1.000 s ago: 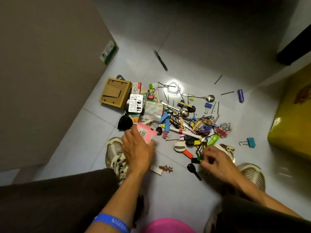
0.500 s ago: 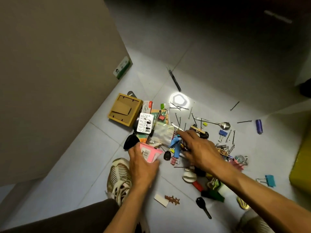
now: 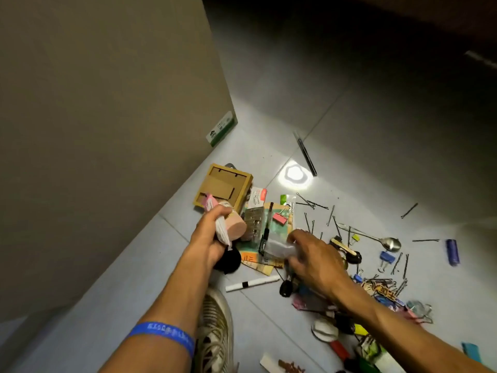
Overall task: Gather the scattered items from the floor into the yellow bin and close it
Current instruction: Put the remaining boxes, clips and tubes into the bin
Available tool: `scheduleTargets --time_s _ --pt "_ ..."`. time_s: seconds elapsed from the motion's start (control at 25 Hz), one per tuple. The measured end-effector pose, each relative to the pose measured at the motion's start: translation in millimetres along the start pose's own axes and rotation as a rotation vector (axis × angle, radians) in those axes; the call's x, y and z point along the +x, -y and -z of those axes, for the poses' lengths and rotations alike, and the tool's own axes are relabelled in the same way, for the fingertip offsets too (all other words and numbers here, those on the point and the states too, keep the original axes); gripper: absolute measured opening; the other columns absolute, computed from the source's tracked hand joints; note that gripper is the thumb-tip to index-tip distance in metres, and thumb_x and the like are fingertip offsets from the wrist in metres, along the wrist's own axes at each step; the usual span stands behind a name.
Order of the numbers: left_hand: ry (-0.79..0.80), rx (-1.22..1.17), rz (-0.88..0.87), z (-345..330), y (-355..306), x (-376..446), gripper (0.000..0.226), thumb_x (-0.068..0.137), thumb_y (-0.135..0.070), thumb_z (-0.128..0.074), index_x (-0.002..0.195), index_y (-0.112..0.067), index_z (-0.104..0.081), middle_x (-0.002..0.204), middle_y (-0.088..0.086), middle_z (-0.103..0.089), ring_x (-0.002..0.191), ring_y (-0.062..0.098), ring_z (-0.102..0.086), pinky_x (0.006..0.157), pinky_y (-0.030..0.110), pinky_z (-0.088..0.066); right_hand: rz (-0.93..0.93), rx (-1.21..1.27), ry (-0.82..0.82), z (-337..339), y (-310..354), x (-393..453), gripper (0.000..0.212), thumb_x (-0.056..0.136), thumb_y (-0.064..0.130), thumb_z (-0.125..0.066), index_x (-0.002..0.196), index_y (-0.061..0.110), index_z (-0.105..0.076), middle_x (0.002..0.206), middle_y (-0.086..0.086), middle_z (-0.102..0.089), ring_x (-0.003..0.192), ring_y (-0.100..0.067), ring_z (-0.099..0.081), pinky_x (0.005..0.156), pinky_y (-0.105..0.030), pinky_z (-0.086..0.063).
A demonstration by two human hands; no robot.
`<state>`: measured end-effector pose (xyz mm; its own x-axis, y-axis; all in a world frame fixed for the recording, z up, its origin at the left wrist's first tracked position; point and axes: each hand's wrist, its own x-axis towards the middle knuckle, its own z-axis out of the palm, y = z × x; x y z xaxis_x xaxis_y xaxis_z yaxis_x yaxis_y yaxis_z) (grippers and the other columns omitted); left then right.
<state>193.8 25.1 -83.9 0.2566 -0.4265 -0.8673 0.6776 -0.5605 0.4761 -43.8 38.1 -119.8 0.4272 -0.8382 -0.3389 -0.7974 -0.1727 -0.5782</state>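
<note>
The scattered items (image 3: 349,254) lay in a messy pile on the grey floor (image 3: 376,130), with hairpins, clips, a spoon (image 3: 387,242) and a white pen (image 3: 251,283) among them. The left hand (image 3: 212,238) was lifted above the floor, squeezed tight around a bunch of things, a pink roll (image 3: 235,227) and a pink card (image 3: 211,203) among them. The right hand (image 3: 314,261) reached into the pile and pinched a clear plastic bag (image 3: 277,247).

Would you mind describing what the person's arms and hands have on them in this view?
Both forearms are bare, with no sleeves or gloves showing. The left hand and right hand carry no visible rings. A blue wristband with pale, unreadable lettering circles the left forearm.
</note>
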Motion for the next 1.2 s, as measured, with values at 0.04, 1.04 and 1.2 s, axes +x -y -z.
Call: scheduleTargets --time_s 0.04,1.04,1.2 --pt "0.041 -0.022 0.006 -3.2 2.5 -1.2 0.032 0.079 -0.006 -0.068 0.110 -0.008 -0.061 0.079 0.016 -0.071 0.067 0.025 -0.067 0.055 0.035 -0.059 -0.059 0.123 -0.011 7.9 -3.6 -4.2 0.026 0.087 0.032 -0.066 0.106 0.036 -0.049 0.106 0.012 -0.061 0.080 -0.007 -0.060 0.060 -0.017 -0.050" --pt "1.071 0.876 -0.236 -323.9 269.1 -320.2 0.044 0.079 -0.038 -0.076 0.119 -0.035 -0.057 0.110 -0.006 -0.069 0.103 0.018 -0.066 0.080 0.033 -0.056 -0.747 0.345 -1.171 274.3 -156.6 -358.0 0.033 0.098 0.039 -0.048 0.123 0.022 -0.062 0.126 -0.003 -0.063 0.109 -0.025 -0.058 0.085 -0.033 -0.044" --pt "0.964 1.135 -0.483 -333.7 298.8 -306.8 0.061 0.091 -0.054 -0.051 0.145 -0.027 -0.043 0.146 0.000 -0.048 0.130 0.022 -0.049 0.107 0.047 -0.042 -0.773 0.079 -0.877 261.3 -185.0 -348.4 0.046 0.098 0.044 -0.042 0.142 0.029 -0.045 0.152 -0.002 -0.041 0.139 -0.027 -0.035 0.114 -0.048 -0.025"
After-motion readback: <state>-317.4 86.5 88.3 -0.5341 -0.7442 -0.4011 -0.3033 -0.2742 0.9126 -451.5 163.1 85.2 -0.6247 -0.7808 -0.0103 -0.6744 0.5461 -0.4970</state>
